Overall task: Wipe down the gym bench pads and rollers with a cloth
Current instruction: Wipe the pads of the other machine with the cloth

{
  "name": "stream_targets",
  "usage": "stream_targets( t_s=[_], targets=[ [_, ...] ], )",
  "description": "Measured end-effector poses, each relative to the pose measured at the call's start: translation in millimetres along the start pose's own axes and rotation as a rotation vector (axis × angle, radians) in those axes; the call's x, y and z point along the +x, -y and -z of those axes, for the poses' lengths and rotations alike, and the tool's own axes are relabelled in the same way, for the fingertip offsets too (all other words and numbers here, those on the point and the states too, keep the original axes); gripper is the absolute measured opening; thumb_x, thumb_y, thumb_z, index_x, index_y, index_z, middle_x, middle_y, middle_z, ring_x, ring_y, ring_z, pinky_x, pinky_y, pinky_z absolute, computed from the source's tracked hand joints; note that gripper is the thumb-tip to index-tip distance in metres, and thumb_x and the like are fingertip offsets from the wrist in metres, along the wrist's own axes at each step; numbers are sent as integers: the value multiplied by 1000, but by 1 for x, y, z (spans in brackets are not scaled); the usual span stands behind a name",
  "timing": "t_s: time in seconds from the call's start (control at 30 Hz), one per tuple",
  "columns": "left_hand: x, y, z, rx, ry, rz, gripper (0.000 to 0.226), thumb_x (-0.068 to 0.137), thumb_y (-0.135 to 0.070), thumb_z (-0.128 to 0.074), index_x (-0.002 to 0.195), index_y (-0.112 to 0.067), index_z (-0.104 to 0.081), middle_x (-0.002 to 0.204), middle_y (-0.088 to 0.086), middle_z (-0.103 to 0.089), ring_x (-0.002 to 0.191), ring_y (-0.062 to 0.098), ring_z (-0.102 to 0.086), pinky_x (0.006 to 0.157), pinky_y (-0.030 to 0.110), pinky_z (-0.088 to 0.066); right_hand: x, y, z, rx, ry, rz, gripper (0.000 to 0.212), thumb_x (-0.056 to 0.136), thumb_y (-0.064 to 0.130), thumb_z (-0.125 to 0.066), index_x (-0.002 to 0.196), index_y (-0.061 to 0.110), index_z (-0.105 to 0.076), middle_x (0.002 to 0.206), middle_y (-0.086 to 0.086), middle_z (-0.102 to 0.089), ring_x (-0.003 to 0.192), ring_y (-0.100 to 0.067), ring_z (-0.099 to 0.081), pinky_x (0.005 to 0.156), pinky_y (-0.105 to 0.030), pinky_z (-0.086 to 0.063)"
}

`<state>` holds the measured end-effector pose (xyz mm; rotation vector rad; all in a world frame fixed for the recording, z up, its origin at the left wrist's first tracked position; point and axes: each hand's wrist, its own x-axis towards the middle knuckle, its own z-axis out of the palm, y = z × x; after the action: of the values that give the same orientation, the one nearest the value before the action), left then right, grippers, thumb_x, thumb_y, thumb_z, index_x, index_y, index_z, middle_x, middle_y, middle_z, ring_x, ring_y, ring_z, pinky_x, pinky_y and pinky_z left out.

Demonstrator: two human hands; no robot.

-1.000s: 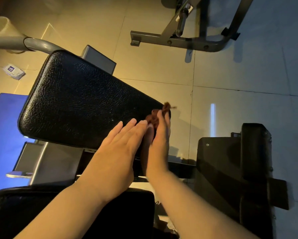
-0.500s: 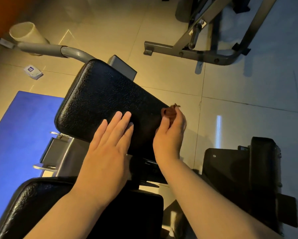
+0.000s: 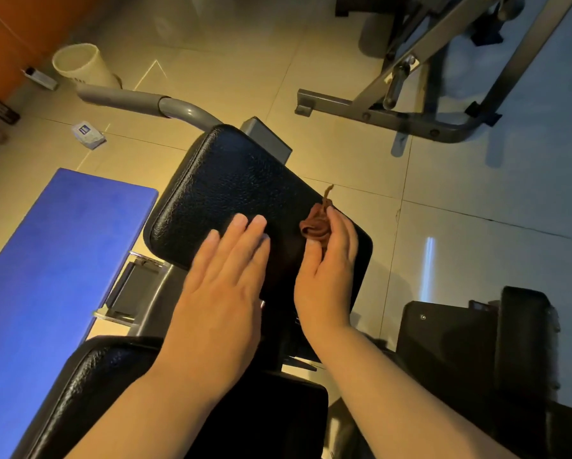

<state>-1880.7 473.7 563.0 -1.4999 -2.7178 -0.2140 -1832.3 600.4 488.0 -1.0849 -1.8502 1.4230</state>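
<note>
A black textured bench pad [image 3: 231, 190] fills the middle of the head view, angled away from me. My left hand [image 3: 221, 293] lies flat on its near part with the fingers spread. My right hand [image 3: 327, 270] is at the pad's right edge, its fingers pinching a small bunched brown cloth [image 3: 316, 225] with a loose strand sticking up. A second black pad [image 3: 112, 376] lies at the bottom, under my forearms. A dark roller [image 3: 523, 332] stands low on the right.
A blue mat [image 3: 46, 276] covers the floor on the left. A grey curved handle [image 3: 139, 102] reaches left behind the pad, near a white bin [image 3: 79, 66] and a wipes packet [image 3: 87, 134]. A grey machine frame [image 3: 393, 117] stands at the back right.
My right hand has turned and lifted the bunched cloth at the pad's right edge. My left hand has slid further onto the pad. The view has shifted so the pad sits more central.
</note>
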Motion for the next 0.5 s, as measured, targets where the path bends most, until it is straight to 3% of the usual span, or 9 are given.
stream_targets(
  t_s=[0.07, 0.17, 0.33, 0.5],
  targets=[
    [5, 9, 8, -15, -104, 90, 57, 89, 1, -50, 145, -2, -45, 159, 11, -34, 150, 26, -25, 122, 48, -18, -1, -1, -2, -15, -14, 23, 45, 103, 16, -45, 147, 20, -41, 150, 7, -35, 130, 7, -36, 98, 4, -28],
    [19, 30, 21, 1, -193, 199, 49, 100, -10, -46, 149, -7, -41, 159, 9, -34, 150, 27, -25, 121, 46, -17, 0, -6, -1, -40, -29, 28, 45, 103, 15, -46, 147, 19, -41, 150, 4, -36, 127, 9, -34, 95, 6, -26],
    [36, 46, 23, -151, -190, 293, 55, 101, -18, -44, 154, -9, -31, 156, 21, -33, 134, 43, -38, 103, 56, -38, 1, 4, -10, 43, -87, -38, 43, 103, 15, -45, 146, 21, -42, 148, 6, -38, 125, 12, -35, 95, 5, -29],
    [33, 48, 20, -277, -224, 290, 57, 100, -17, -43, 155, -14, -31, 159, 9, -31, 137, 32, -36, 109, 41, -33, 3, 42, -30, 115, -68, 37, 45, 103, 13, -46, 147, 18, -42, 149, 6, -35, 117, 29, -33, 92, 6, -29]
  ],
)
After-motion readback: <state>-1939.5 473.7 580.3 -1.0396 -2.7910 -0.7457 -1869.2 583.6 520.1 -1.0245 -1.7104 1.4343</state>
